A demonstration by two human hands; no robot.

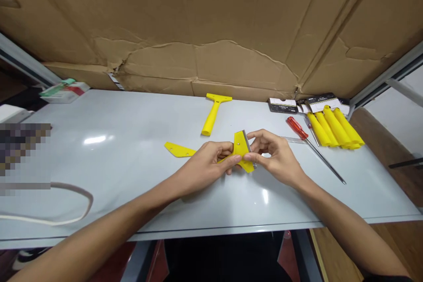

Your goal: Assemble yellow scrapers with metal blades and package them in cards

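Note:
Both hands meet over the middle of the table around a yellow scraper (240, 144) with a metal blade (246, 141) along its right edge. My left hand (211, 163) grips the scraper from the left, thumb on its face, and hides most of the handle. At the blade side, my right hand (272, 156) pinches the scraper's edge between thumb and fingers. A flat yellow plate (178, 150) with holes lies just left of my left hand. Beyond the hands rests a yellow scraper handle (213, 114) with a T-shaped head.
To the right lie a red-handled screwdriver (297, 128), a smaller screwdriver (311, 128), several yellow handles (333, 128) and black-and-white boxes (283, 105). A cardboard wall (198, 22) closes off the back. At left are a green-and-white box (64, 91) and a white strap (87, 198).

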